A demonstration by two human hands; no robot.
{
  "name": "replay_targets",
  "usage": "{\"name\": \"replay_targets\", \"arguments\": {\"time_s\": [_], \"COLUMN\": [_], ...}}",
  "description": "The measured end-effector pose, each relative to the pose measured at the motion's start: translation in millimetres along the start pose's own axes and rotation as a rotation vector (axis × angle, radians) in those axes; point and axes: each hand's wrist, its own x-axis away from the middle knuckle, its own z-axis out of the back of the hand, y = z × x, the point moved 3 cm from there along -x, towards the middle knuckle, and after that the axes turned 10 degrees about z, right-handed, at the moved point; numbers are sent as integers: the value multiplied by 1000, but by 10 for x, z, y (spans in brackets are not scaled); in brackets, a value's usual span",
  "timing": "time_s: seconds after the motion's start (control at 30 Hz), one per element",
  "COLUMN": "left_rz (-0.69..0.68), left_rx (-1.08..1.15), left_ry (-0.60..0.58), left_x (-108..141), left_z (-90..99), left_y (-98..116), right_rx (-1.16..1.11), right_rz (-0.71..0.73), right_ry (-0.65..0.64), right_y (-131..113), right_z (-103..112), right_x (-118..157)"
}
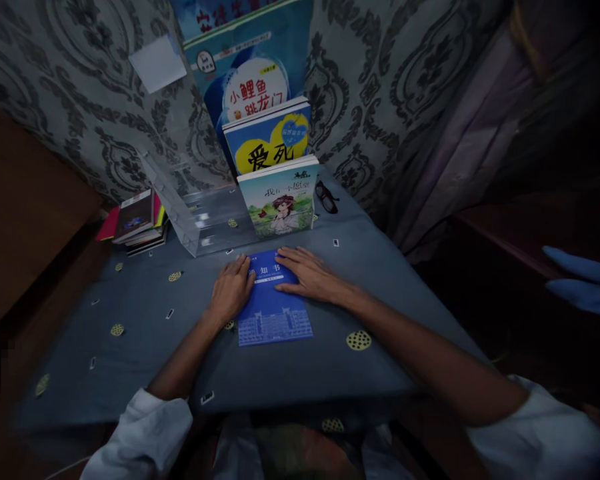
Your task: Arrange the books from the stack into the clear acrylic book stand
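A blue booklet (275,317) with white Chinese characters and a line drawing of buildings lies flat on the table, its lower edge towards me. On its upper left edge rests my left hand (231,288), fingers stretched out. My right hand (311,275) lies over its upper right part, palm down, thumb apart from the fingers. Both hands touch the cover and hide parts of its top. Just beyond stands a clear acrylic rack (215,220) whose right column holds several picture books (280,203) in tiers.
Left of the rack is a stack of books (139,223). Dark-framed glasses (327,198) lie right of it. The table (150,360) has a grey-blue patterned cloth. A white card (158,64) is on the patterned wall. Blue finger-like shapes (585,280) show at the right edge.
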Motion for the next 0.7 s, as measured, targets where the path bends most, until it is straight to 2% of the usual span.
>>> {"name": "replay_targets", "arguments": {"time_s": [0.13,0.27,0.37,0.5,0.6,0.7], "left_rz": [-36,-155,-280,-416,-496,-573], "left_rx": [-9,29,52,56,65,80], "left_ry": [-15,-80,-147,-235,-260,-275], "left_x": [30,30,-16,-133,-178,-121], "left_z": [-17,-27,-42,-107,-150,-146], "left_y": [-50,-70,33,278,405,445], "right_rx": [-73,-197,-248,-272,-274,-260], "right_rz": [-6,-18,-51,-54,-45,-45], "right_ry": [11,54,75,83,76,59], "right_y": [57,116,153,168,166,160], "right_z": [35,99,139,146,131,117], "right_x": [-20,-37,-42,-37,-34,-38]}}
